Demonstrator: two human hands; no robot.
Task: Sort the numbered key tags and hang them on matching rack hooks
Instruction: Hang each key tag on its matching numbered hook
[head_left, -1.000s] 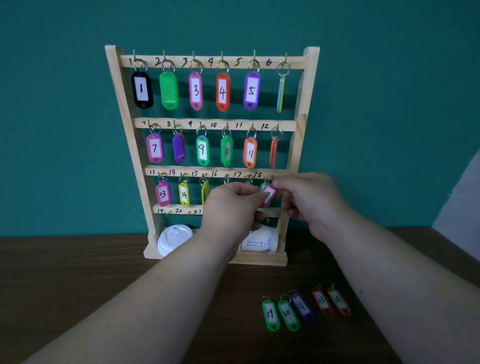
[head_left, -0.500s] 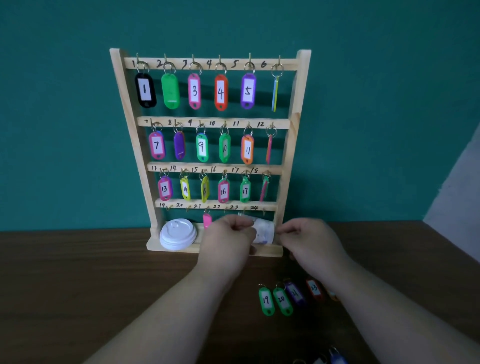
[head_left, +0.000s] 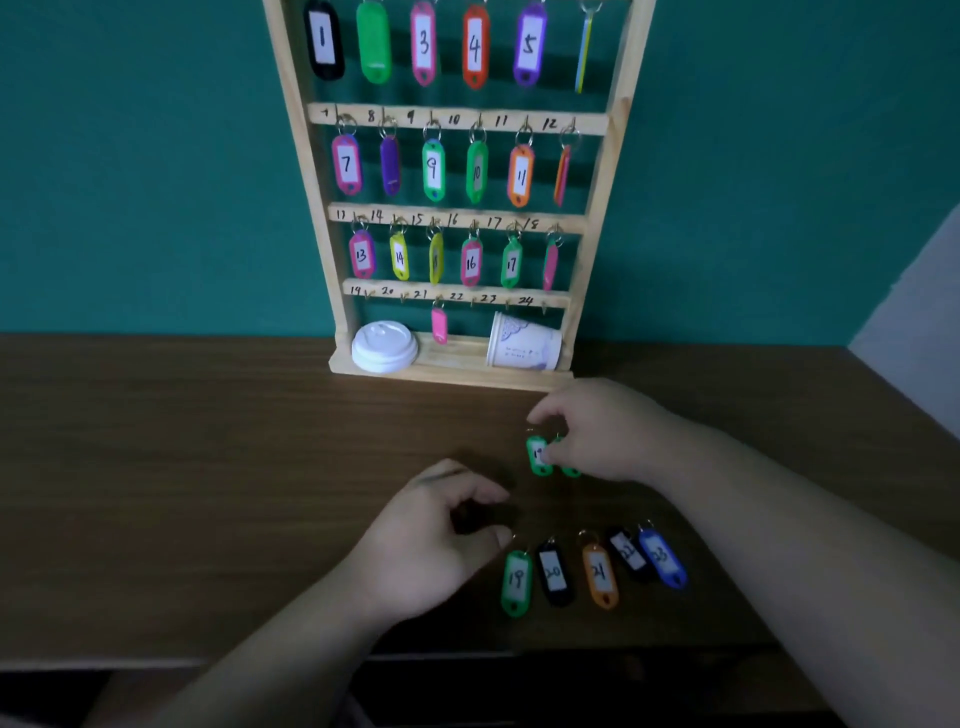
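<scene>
Right hand (head_left: 597, 434) pinches a blurred green key tag (head_left: 536, 456), hiding most of a second green tag (head_left: 571, 472). Left hand (head_left: 434, 535) hovers loosely curled, empty. Rack (head_left: 618, 135) top is cropped.

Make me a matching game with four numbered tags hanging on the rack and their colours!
Column one:
tag 1
tag 5
tag 9
tag 11

Column two:
A. green
B. orange
C. black
D. purple

Right pairs: tag 1 with C, tag 5 with D, tag 9 with A, tag 11 with B.
</scene>
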